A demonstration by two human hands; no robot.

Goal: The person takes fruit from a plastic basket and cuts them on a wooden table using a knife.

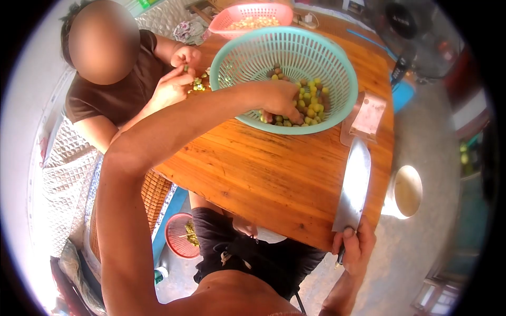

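A large teal plastic basket [350,84] stands on the wooden table, with small green, yellow and brown round fruits [313,102] gathered in its lower part. Reaching into it from the left, my left hand [282,100] has its fingers down among the fruits; what they hold, if anything, is hidden. At the table's right front edge my right hand [357,245] is closed round the dark handle of a cleaver [354,184]. The broad, shiny blade points away from me, its tip close to a pinkish clear plastic object [369,113].
Across at the left, a person in a brown shirt [153,50] holds something small in both hands beside green pieces on the table [253,174]. A pink basket [221,21] holds pale pieces. On the floor are a red basket [171,237] and a white bucket [416,184].
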